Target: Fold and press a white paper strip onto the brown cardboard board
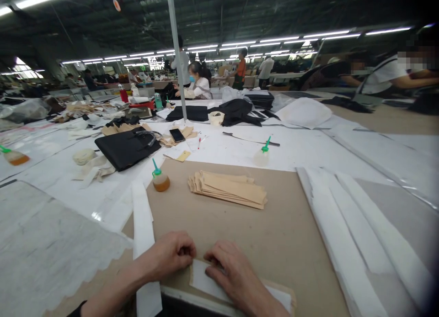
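The white strip (209, 280) lies at the near edge of the worktop (291, 235). The left hand (173, 253) pinches its end, fingers curled. The right hand (229, 273) presses flat on it.

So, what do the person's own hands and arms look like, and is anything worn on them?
Both hands, left hand and right hand, are bare: no gloves, rings or watch visible. The forearms are uncovered; only a dark sleeve edge shows low on the left arm.
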`<state>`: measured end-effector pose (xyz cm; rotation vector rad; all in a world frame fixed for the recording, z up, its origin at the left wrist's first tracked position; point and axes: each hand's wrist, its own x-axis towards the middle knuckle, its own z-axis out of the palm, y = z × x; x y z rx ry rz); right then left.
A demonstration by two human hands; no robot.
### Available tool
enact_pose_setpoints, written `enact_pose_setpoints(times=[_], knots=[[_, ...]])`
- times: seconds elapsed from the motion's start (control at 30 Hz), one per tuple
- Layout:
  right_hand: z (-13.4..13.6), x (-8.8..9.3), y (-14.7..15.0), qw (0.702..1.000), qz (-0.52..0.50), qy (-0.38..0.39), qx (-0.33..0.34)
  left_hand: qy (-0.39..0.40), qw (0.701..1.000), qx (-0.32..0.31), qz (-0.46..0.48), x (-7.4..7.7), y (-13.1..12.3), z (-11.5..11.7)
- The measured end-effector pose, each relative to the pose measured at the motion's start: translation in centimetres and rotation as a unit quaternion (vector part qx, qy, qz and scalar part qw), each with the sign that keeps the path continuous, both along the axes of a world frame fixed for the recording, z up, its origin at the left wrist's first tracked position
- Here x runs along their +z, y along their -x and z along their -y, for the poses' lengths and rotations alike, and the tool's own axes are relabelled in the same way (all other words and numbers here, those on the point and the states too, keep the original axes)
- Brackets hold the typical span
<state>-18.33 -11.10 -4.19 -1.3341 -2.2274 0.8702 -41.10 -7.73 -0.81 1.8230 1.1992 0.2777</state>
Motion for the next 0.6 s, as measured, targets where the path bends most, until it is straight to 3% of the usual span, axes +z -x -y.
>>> enact_pose_setpoints(times=[0.3,0.6], knots=[[-0.2,0.1,-0.7,0.999,0.001,-0.018,0.04,-0.117,0.991,-0.051,-0.045,-0.8,0.6,0.9],[0.9,-2.1,-1.1,0.966,0.056,-0.232,0.099,-0.205,0.964,-0.105,-0.136,-1.4,0.8,3.2]])
